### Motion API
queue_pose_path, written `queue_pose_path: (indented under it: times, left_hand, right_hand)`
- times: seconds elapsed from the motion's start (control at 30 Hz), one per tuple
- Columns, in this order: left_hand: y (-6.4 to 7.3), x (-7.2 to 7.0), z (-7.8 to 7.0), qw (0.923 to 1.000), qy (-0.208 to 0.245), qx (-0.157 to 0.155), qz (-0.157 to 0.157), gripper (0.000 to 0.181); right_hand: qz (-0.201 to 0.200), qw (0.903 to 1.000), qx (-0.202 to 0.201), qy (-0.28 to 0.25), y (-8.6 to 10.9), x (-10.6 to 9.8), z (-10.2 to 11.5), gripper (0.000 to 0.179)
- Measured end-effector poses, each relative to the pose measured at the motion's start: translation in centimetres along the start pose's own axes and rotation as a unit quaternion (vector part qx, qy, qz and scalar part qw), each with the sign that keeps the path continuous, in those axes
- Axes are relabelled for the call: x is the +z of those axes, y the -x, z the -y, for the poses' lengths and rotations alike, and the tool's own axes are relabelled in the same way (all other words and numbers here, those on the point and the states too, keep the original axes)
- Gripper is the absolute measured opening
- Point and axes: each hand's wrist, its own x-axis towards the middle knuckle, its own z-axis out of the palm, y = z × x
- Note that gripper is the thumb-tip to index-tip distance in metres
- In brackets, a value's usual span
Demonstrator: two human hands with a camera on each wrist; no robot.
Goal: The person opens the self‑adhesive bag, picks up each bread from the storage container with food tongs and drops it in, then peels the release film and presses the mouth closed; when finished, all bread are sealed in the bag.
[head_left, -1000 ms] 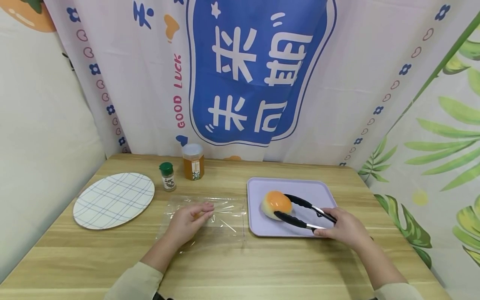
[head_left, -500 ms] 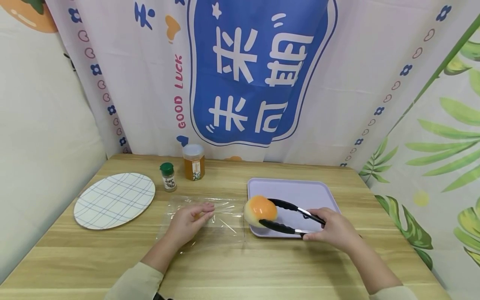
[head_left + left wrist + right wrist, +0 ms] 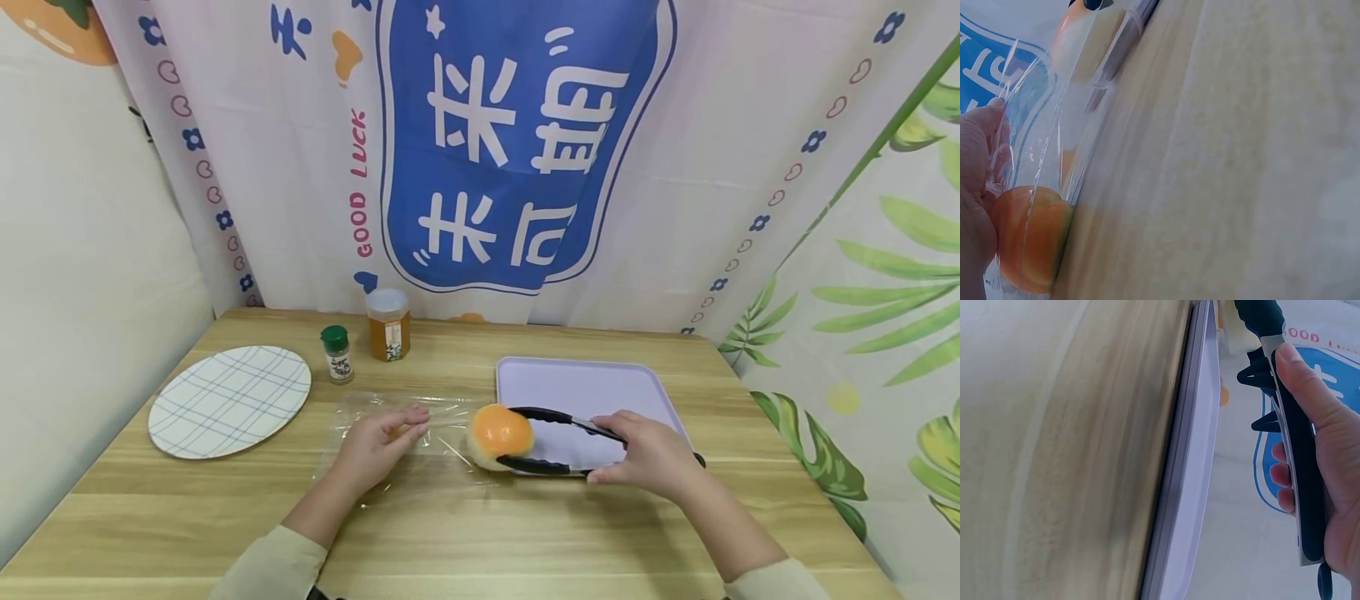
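One bun [image 3: 501, 435] in tongs [image 3: 546, 466]; wooden table [image 3: 487, 546] beneath; printed cloth [image 3: 465, 167] behind

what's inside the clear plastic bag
An orange bun-like thing shows through the plastic in the left wrist view; the left hand mostly hides it from the head view.

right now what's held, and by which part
Right hand grips tongs by handles; tongs hold bun by its sides; left hand pinches clear bag by top layer.

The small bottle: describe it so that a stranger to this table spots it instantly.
On the wooden table, find the checked plate at left. Right of it stands the small bottle, beside a larger amber jar. The bottle's green cap sets it apart.
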Motion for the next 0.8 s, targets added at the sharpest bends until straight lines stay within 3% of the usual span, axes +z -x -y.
queue_pose_path:
  times: [0.4, 0.8]
  left_hand:
    - [0.1, -0.2, -0.1, 1.0, 0.003, 0.003, 0.0, 0.018]
    - [0.2, -0.2, -0.2, 0.9999, 0.011, 0.001, 0.001, 0.016]
  right_hand:
    - [0.028, 0.9991, -0.033, 0.004, -1.9, 0.8, 1.3, 0.078]
    - [0.052, 0.9976, -0.023, -0.04, -3.7, 2.7, 2.9, 0.08]
